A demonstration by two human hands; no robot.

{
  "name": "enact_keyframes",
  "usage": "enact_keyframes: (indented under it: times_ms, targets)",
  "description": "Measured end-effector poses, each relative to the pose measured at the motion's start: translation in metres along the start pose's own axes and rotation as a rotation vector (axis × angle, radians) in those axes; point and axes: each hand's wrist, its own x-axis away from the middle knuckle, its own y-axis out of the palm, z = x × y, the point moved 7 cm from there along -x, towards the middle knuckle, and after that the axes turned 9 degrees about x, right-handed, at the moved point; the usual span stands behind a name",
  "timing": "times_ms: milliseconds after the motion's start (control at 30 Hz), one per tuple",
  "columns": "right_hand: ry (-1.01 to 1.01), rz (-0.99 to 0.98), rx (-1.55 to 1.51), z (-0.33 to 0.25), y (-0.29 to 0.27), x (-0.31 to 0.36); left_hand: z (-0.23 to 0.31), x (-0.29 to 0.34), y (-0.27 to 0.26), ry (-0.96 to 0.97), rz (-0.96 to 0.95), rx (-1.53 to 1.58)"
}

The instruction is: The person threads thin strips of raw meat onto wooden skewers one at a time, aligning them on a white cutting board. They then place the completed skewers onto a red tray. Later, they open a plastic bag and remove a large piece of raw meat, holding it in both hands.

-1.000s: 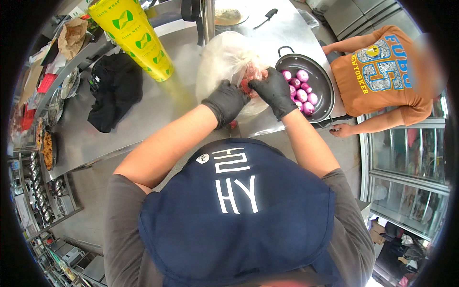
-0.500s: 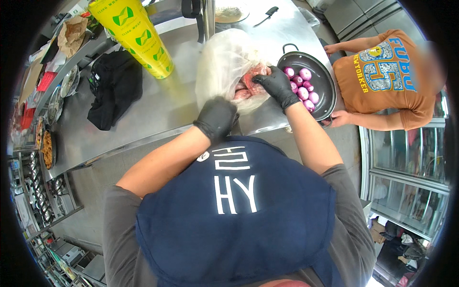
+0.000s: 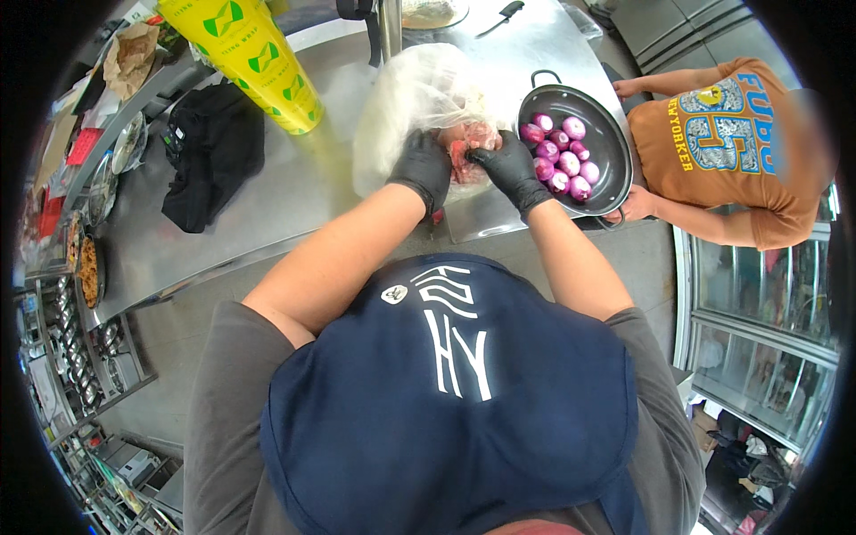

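A clear plastic bag (image 3: 392, 107) sits on the steel table with raw red meat (image 3: 468, 147) showing at its mouth. Both my hands wear black gloves. My left hand (image 3: 423, 167) is curled against the left side of the meat, its fingertips partly hidden. From the other side, my right hand (image 3: 513, 169) pinches the meat between thumb and fingers. Close to the right of that hand is a dark two-handled pan (image 3: 608, 147) holding several peeled purple onions (image 3: 569, 162).
A co-worker's hand (image 3: 635, 203) is at the pan's near handle. Further left are a yellow patterned roll (image 3: 267, 67) and a black cloth garment (image 3: 212, 160). A black-handled knife (image 3: 510, 9) and a round dish (image 3: 432, 12) lie at the back. A metal post (image 3: 390, 31) rises behind the bag.
My left hand has moved up and right from the bag's near edge to the meat. My right hand has shifted slightly down, still at the meat. The pan has moved slightly.
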Motion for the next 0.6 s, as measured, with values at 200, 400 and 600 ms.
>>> enact_keyframes:
  times_ms: [200, 400, 600]
  targets:
    - [-0.016, -0.024, -0.015, -0.014, -0.002, 0.004, -0.002, 0.007, -0.001, -0.003, 0.048, 0.043]
    - [-0.002, 0.073, 0.317, -0.049, -0.011, 0.009, -0.001, 0.007, 0.006, 0.016, 0.083, 0.050]
    - [0.050, -0.134, 0.172, -0.057, 0.003, -0.026, -0.002, 0.004, 0.021, -0.006, 0.087, 0.195]
